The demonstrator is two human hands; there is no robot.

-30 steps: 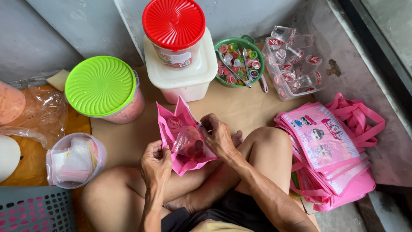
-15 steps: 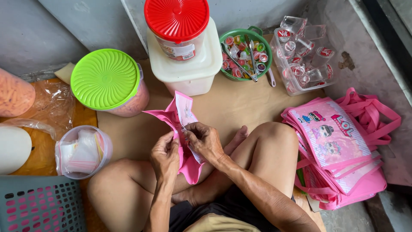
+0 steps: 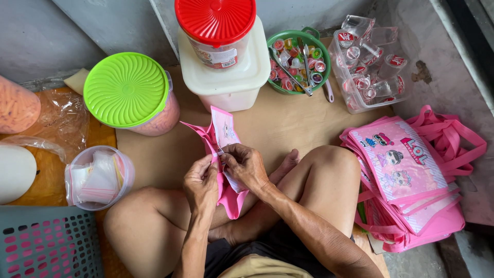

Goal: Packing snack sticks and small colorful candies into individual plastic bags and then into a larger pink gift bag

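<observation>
Brown paper (image 3: 288,126) covers the floor where we sit cross-legged against a grey wall, tubs and stock ranged around our knees. We judge the step in hand to be closing up a small pink bag (image 3: 222,154): both hands meet at its mouth, just above our lap, at the near centre of the scene. Our left hand (image 3: 201,184) pinches the pink edge between thumb and fingers, and our right hand (image 3: 247,167) grips the same edge from the other side, fingers curled tight on the flap. The next move, as we read it, calls for keeping both edges lined up while pressing along the opening, so nothing inside slips out.

That bag looks like thin glossy plastic, creased, its top flaring up with a pale printed panel and its bottom hanging down between our hands; we cannot see what is inside.

At far left stands a jar with a green lid (image 3: 126,90); at far centre, a red-lidded jar (image 3: 215,23) sits on a white tub (image 3: 226,77). A green bowl of small sweets (image 3: 298,62) lies right of it, and a stack of pink printed bags (image 3: 401,175) lies at our right knee
</observation>
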